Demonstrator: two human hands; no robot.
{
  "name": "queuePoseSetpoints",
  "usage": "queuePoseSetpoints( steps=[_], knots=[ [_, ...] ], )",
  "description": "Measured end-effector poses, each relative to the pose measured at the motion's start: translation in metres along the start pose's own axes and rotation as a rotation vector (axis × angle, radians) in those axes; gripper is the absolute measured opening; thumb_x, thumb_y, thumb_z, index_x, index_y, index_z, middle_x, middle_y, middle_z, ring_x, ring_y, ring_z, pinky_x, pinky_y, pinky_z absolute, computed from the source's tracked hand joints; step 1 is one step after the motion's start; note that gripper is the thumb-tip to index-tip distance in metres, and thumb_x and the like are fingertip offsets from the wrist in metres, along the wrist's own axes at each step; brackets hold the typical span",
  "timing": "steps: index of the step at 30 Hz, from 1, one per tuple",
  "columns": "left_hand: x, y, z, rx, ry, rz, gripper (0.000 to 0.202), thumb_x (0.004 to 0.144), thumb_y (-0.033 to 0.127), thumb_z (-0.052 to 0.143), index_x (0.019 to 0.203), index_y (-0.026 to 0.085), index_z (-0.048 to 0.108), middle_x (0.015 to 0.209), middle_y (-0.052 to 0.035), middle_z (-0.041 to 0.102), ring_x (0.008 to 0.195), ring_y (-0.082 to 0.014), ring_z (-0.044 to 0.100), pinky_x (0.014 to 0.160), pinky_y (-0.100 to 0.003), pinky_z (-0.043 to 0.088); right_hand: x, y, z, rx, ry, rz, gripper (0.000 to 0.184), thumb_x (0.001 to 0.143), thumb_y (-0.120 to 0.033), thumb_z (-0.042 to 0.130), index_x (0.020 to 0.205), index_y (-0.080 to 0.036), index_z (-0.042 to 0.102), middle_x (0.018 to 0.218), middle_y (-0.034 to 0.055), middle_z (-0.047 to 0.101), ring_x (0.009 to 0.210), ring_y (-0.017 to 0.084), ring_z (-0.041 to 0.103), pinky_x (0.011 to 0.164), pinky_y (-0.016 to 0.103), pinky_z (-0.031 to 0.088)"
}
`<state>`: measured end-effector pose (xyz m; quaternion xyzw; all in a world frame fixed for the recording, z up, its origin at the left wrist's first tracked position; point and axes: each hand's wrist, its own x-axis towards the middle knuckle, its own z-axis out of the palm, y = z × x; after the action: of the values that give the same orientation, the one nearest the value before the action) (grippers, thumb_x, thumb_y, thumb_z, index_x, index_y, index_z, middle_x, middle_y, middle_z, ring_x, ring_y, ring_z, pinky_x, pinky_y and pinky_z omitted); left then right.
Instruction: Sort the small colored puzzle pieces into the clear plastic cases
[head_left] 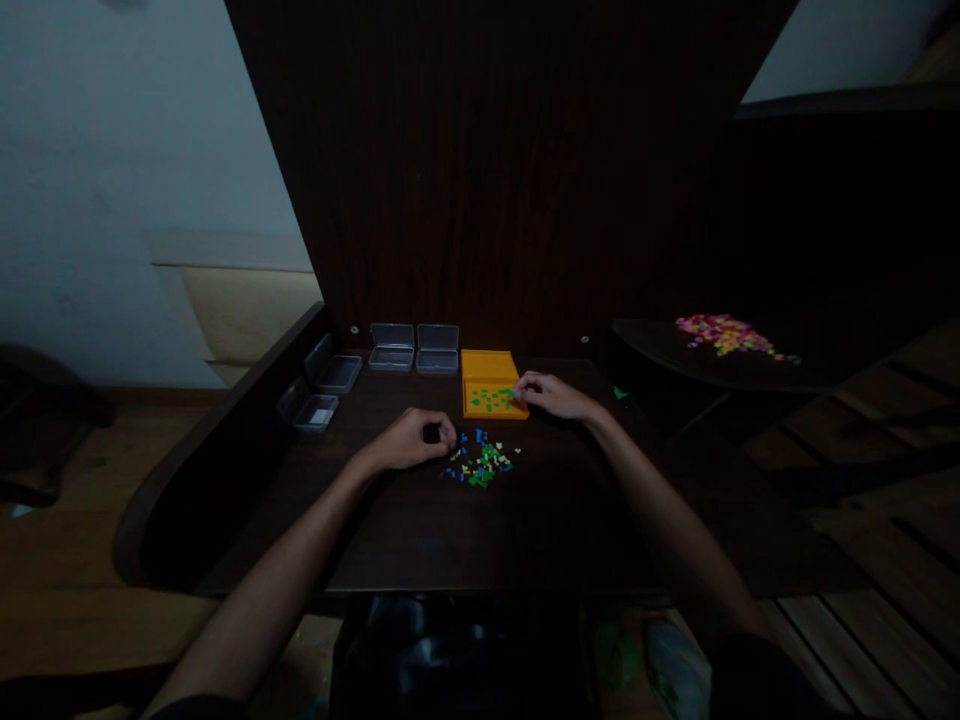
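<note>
On the dark table lies a loose pile of small green, white, blue and yellow pieces [489, 462]. My left hand [417, 438] rests at the pile's left edge, thumb and index finger curled together in a ring; whatever is between the tips is too small to tell. Behind the pile stands an orange-yellow box [487, 362] with its lid open. Several small green pieces [489, 406] are spread in its near half. At that half's right side is my right hand [553, 394], fingertips pinched low over the box, close to green pieces. What they pinch is unclear.
Two clear plastic cases [391, 358] [437, 360] stand open left of the box. Two more clear cases [336, 373] [313, 412] lie open by the raised left side panel [217, 440]. Pink, red and yellow pieces [724, 335] are heaped on a dark surface at right.
</note>
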<state>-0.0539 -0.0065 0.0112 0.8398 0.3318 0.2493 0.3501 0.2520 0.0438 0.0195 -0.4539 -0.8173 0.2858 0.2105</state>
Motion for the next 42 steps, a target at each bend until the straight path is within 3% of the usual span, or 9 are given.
queuePoseSetpoints(
  steps=[7,14,21,25,32,42],
  knots=[
    [0.001,0.001,0.002,0.013,0.059,0.039,0.013,0.080,0.021,0.059,0.087,0.014,0.066,0.079,-0.0016,0.066,0.070,-0.0112,0.059,0.070,-0.023,0.048,0.000,0.002,0.003,-0.413,0.022,0.087,0.017,0.088,-0.021,0.050,0.090,-0.013,0.065,0.094,0.0085,0.062,0.085,0.017,0.059,0.077,0.026,0.044],
    [0.002,0.000,0.002,0.046,0.048,0.060,0.014,0.083,0.024,0.058,0.086,0.014,0.067,0.081,-0.0026,0.067,0.072,-0.0118,0.059,0.072,-0.024,0.048,0.001,-0.018,0.011,-0.705,-0.040,0.163,0.024,0.095,-0.023,0.043,0.092,-0.015,0.065,0.107,0.0124,0.059,0.093,0.020,0.059,0.072,0.025,0.042],
    [0.003,-0.002,0.002,0.055,0.045,0.063,0.016,0.086,0.026,0.057,0.088,0.014,0.067,0.083,-0.0032,0.067,0.073,-0.0122,0.059,0.072,-0.025,0.049,0.000,-0.022,0.009,-0.680,0.004,0.141,0.023,0.093,-0.022,0.045,0.101,-0.017,0.067,0.107,0.0100,0.058,0.097,0.020,0.057,0.073,0.026,0.043],
    [0.002,-0.001,0.002,0.061,0.051,0.068,0.015,0.086,0.027,0.058,0.088,0.015,0.067,0.084,-0.0035,0.066,0.075,-0.0126,0.060,0.074,-0.025,0.049,0.000,-0.023,0.010,-0.657,0.005,0.138,0.019,0.089,-0.022,0.052,0.096,-0.018,0.069,0.105,0.0087,0.058,0.096,0.020,0.058,0.072,0.026,0.044],
    [0.003,-0.003,0.003,0.055,0.135,0.053,0.014,0.084,0.026,0.060,0.092,0.015,0.066,0.089,-0.0037,0.068,0.078,-0.0137,0.062,0.076,-0.027,0.050,0.004,-0.014,0.013,-0.661,0.012,0.149,0.018,0.086,-0.027,0.059,0.098,-0.018,0.070,0.106,0.0083,0.059,0.097,0.021,0.059,0.073,0.025,0.044],
    [0.014,-0.011,0.005,0.139,0.259,0.035,0.016,0.087,0.027,0.056,0.096,0.017,0.066,0.094,-0.0039,0.071,0.088,-0.0172,0.065,0.083,-0.029,0.049,0.005,-0.016,0.017,-0.675,-0.016,0.148,0.020,0.092,-0.022,0.048,0.093,-0.016,0.067,0.106,0.0101,0.060,0.094,0.020,0.059,0.072,0.025,0.044]
  ],
)
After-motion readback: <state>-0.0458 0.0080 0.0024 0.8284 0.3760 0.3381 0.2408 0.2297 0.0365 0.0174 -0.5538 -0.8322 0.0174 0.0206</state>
